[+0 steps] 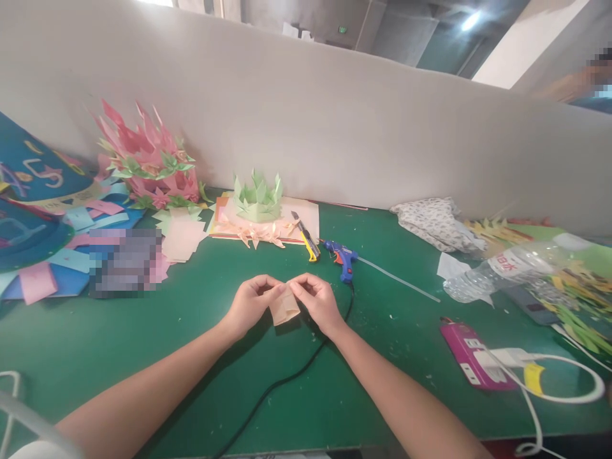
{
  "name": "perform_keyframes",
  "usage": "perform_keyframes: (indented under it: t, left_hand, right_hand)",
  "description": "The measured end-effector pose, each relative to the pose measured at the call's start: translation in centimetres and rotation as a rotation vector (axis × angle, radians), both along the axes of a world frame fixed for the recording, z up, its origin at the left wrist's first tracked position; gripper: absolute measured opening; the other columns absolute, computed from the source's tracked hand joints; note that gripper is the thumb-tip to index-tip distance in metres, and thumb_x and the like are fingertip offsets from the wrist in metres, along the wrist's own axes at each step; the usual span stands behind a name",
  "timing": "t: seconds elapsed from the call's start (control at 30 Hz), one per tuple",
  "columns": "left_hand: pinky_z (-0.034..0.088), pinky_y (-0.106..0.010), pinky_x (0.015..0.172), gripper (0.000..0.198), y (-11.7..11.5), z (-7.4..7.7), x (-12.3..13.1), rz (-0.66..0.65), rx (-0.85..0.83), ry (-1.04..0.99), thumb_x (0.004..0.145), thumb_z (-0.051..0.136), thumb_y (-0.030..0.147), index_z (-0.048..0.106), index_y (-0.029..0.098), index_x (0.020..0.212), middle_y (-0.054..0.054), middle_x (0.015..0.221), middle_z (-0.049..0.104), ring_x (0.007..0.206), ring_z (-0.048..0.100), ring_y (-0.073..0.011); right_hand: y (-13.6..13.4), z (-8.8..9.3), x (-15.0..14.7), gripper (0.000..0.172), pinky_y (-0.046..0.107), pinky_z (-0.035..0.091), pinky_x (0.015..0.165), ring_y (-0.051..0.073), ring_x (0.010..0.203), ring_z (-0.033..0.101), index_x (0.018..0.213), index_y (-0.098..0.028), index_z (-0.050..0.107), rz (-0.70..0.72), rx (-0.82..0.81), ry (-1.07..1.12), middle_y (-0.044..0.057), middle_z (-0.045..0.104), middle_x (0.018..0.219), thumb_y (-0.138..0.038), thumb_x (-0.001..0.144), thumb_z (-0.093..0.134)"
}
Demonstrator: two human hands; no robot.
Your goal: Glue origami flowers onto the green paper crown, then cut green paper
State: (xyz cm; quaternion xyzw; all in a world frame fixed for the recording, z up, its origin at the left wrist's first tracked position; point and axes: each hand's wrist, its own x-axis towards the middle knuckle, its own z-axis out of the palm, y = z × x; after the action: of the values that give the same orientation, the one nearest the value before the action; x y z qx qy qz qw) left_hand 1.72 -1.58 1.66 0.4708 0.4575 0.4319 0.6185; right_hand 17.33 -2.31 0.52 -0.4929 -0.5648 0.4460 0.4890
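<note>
Here I am at the green table (191, 357), both hands up front and centre! My left hand (249, 302) has thumb and fingers pinched on the upper left of a folded peach paper (285, 308); my right hand (318, 306) pinches its top right corner. The paper sits between them, just above the table, creases facing me.

Now to the lettering! Over on the right, a clear plastic bottle (459, 287) lies tipped on its side, and its white label (509, 264) carries red characters; the last looks like "水", the rest I can't make out. On the left, the blue cone hat (19, 153) shows a pale, looping shape much like an "S", while the marks along its cream band (67, 201) are too blurred to read. The magenta power strip (471, 357) has small white patches, nothing legible.

Straight ahead, the blue glue gun (345, 258) lies beside a yellow-and-black cutter (306, 237), which rests partly on the peach sheets (305, 213); the pale green paper crown (258, 203) stands on those too.
</note>
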Motion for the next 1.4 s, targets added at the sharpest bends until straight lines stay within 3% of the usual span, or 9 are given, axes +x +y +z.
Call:
perform_keyframes:
  t: [0.23, 0.43, 0.57, 0.83, 1.1, 1.4]
  left_hand:
    - [0.045, -0.024, 0.062, 0.021, 0.4, -0.3, -0.5, -0.065, 0.053, 0.146, 0.064, 0.071, 0.038, 0.071, 0.017, 0.068, -0.003, 0.069, 0.069, 0.062, 0.058, -0.0141]
    - [0.048, -0.025, 0.063, 0.03, 0.6, -1.0, -0.7, -0.144, -0.043, 0.057, 0.064, 0.071, 0.04, 0.072, 0.016, 0.083, -0.005, 0.076, 0.071, 0.064, 0.061, -0.0148]
    - [0.05, -0.027, 0.068, 0.034, 0.7, -0.9, -0.8, -0.154, -0.061, 0.008, 0.065, 0.071, 0.04, 0.071, 0.016, 0.088, -0.006, 0.083, 0.072, 0.07, 0.063, -0.0159]
    - [0.052, -0.029, 0.071, 0.039, 0.8, -0.7, -0.8, -0.179, -0.108, -0.037, 0.059, 0.076, 0.037, 0.069, 0.014, 0.09, -0.007, 0.084, 0.071, 0.074, 0.065, -0.0175]
    - [0.054, -0.03, 0.073, 0.03, 1.0, -0.6, -0.8, -0.167, -0.164, -0.031, 0.058, 0.077, 0.036, 0.07, 0.013, 0.077, -0.005, 0.073, 0.07, 0.067, 0.065, -0.0149]
    - [0.052, -0.032, 0.081, 0.033, 1.1, -0.6, -1.0, -0.255, -0.17, -0.11, 0.063, 0.075, 0.035, 0.07, 0.013, 0.088, -0.007, 0.085, 0.071, 0.076, 0.066, -0.0167]
  right_hand:
    - [0.2, -0.1, 0.7, 0.019, 0.026, 0.046, 0.066, 0.014, 0.07, 0.054, 0.074, -0.018, 0.058, 0.071, 0.041, -0.066, 0.002, 0.058, 0.074, -0.036, 0.079, 0.056]
    - [0.4, -0.2, 1.0, 0.021, 0.025, 0.044, 0.063, 0.013, 0.067, 0.052, 0.073, -0.018, 0.055, -0.006, 0.022, -0.089, 0.001, 0.056, 0.072, -0.038, 0.079, 0.055]
    - [0.5, -0.4, 1.2, 0.023, 0.023, 0.043, 0.061, 0.013, 0.067, 0.052, 0.078, -0.018, 0.057, 0.04, -0.036, -0.038, 0.001, 0.057, 0.074, -0.041, 0.078, 0.057]
    - [0.5, -0.6, 1.4, 0.028, 0.021, 0.039, 0.054, 0.011, 0.058, 0.048, 0.071, -0.016, 0.06, 0.069, -0.08, -0.106, -0.002, 0.053, 0.064, -0.044, 0.071, 0.063]
    - [0.7, -1.1, 1.5, 0.028, 0.021, 0.039, 0.052, 0.011, 0.056, 0.048, 0.071, -0.016, 0.06, 0.024, -0.126, -0.05, -0.002, 0.056, 0.064, -0.043, 0.07, 0.065]
    - [0.7, -1.0, 1.6, 0.028, 0.022, 0.039, 0.052, 0.01, 0.056, 0.048, 0.071, -0.015, 0.061, 0.006, -0.155, 0.015, -0.001, 0.057, 0.063, -0.042, 0.068, 0.067]
